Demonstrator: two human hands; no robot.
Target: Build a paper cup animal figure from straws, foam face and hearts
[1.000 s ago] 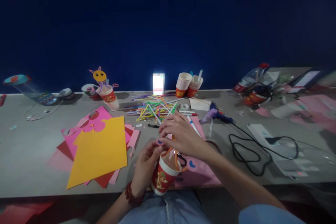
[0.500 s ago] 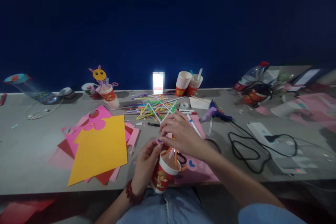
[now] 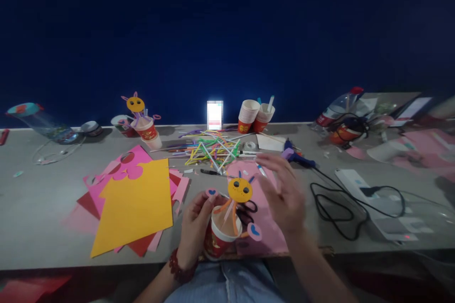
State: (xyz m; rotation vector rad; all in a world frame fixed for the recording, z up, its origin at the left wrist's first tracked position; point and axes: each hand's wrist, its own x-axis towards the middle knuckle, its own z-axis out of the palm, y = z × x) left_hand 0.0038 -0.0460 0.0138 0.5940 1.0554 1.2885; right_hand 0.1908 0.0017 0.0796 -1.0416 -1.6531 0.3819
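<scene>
A red and white paper cup [image 3: 223, 237] stands close to the table's front edge, with a yellow paper face [image 3: 240, 190] with eyes rising from it on orange and pink pipe cleaners. At the cup's left side, my left hand [image 3: 195, 221] pinches a pink paper disc [image 3: 212, 192] with a blue heart. A second disc with a blue heart [image 3: 254, 231] sticks out on the cup's right. To the right of the face, my right hand [image 3: 284, 196] is open, empty and a little blurred. Black-handled scissors [image 3: 249, 208] lie partly hidden behind the figure.
Yellow paper [image 3: 138, 208] tops coloured sheets at left. Pipe cleaners [image 3: 213, 149] are heaped at the middle. Behind stand a finished cup figure [image 3: 144, 125], a lit phone [image 3: 215, 116] and stacked cups [image 3: 248, 116]. At right are a glue gun [image 3: 298, 157] and a power strip [image 3: 373, 208].
My right hand has come off the figure and moved right, its fingers spreading. The yellow face, covered before, now shows. My left hand keeps its pinch on the disc.
</scene>
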